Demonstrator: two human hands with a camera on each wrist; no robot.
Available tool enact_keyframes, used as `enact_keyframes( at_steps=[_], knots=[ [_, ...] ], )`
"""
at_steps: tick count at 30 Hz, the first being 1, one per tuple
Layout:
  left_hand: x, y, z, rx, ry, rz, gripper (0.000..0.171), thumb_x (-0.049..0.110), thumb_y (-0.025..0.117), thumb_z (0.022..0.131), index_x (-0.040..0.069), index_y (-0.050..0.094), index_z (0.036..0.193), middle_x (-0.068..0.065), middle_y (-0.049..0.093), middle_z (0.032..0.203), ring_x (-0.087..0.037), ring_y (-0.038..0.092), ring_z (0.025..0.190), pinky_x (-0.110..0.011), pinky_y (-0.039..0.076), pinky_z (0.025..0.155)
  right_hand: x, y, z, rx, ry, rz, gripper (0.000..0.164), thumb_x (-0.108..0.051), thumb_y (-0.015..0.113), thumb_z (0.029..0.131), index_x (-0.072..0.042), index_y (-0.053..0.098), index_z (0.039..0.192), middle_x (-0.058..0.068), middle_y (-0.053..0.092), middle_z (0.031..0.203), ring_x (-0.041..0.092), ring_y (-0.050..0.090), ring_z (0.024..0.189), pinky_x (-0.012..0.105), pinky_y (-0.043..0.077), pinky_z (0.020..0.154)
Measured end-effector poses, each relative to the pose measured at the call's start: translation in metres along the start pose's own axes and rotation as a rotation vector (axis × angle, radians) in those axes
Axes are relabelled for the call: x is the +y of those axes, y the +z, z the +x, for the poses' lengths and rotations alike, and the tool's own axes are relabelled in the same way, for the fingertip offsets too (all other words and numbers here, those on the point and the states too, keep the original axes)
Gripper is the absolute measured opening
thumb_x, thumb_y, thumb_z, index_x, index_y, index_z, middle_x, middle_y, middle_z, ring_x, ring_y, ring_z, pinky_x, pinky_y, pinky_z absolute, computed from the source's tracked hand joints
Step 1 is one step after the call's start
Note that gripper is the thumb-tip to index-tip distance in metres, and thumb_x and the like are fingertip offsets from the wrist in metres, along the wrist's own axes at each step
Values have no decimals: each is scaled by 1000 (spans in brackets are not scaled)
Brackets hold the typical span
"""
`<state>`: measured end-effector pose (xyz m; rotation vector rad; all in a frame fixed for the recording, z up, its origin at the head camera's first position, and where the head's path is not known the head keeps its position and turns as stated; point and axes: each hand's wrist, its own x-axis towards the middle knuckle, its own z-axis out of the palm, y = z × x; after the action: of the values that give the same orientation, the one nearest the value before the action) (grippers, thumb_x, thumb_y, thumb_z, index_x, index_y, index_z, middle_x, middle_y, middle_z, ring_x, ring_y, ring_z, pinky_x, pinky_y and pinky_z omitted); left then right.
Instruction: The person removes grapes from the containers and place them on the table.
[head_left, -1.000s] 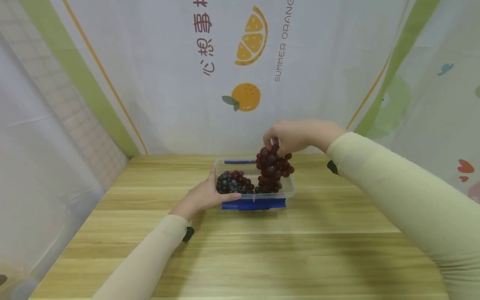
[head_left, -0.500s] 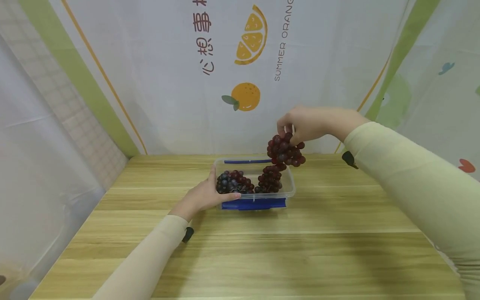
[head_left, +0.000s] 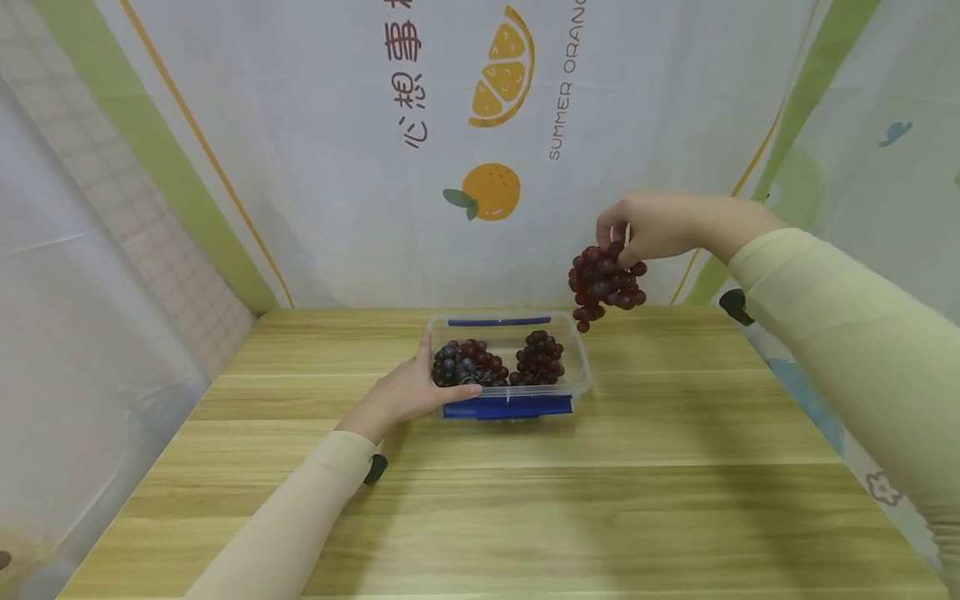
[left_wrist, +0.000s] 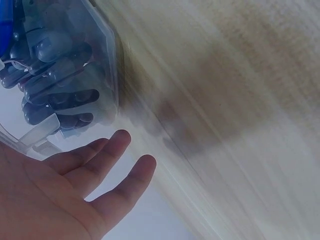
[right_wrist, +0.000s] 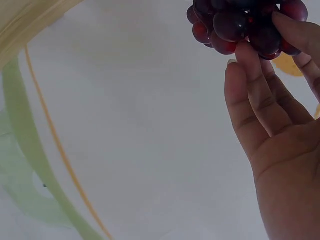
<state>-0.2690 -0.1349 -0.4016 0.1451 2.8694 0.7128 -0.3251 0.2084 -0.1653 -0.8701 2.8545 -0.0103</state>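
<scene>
My right hand [head_left: 651,227] pinches a bunch of dark red grapes [head_left: 606,279] from above. The bunch hangs in the air, beyond the right back corner of a clear plastic container [head_left: 583,367]. In the right wrist view, the thumb and fingertips are against the grapes [right_wrist: 230,27], whose top is cut off. My left hand [head_left: 408,390] rests against the container's left side, its thumb along the front rim. In the left wrist view, several fingers [left_wrist: 125,192] extend loosely beside the box. Inside lie blue-black and red grapes [head_left: 468,364] at left and a dark red bunch [head_left: 538,358] at right.
The container has blue clips [head_left: 507,407] at front and back and stands on a wood-grain table [head_left: 480,517]. A white printed curtain [head_left: 360,208] hangs right behind the table's back edge, with more cloth at both sides.
My right hand has lifted the bunch up and to the right, out of the container and apart from the bunch still inside. The left hand and the container have stayed in place.
</scene>
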Motion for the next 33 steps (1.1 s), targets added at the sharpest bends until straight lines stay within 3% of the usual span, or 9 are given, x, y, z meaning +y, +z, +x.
enact_keyframes(
  at_steps=[12, 20, 27, 33],
  knots=[
    [0, -1, 0, -8, -3, -15, 137, 97, 51, 57, 36, -34, 145, -19, 42, 152, -36, 64, 115, -51, 54, 86, 31, 18, -4, 14, 59, 15, 20, -10, 70, 79, -15, 65, 98, 6, 66, 98, 18, 59, 75, 31, 46, 64],
    [0, 0, 1, -12, -1, -36, 138, 98, 51, 55, 37, -34, 145, -19, 39, 154, -38, 61, 119, -54, 52, 90, 39, 50, 5, 13, 53, -20, 23, -12, 70, 77, -19, 67, 99, 5, 67, 98, 17, 59, 74, 32, 48, 64],
    [-2, 2, 4, -12, -17, -35, 141, 99, 51, 54, 33, -30, 149, -18, 40, 154, -37, 61, 119, -53, 52, 89, 45, 80, 18, -59, 53, 28, 25, -7, 67, 79, -14, 66, 103, 8, 64, 98, 21, 58, 78, 34, 49, 65],
    [-2, 1, 3, -15, -20, -35, 143, 101, 49, 52, 31, -29, 150, -18, 41, 153, -36, 62, 117, -52, 53, 88, 49, 102, 26, -67, 23, -18, 24, -1, 69, 79, -9, 67, 101, 9, 66, 95, 22, 60, 82, 37, 52, 70]
  ],
)
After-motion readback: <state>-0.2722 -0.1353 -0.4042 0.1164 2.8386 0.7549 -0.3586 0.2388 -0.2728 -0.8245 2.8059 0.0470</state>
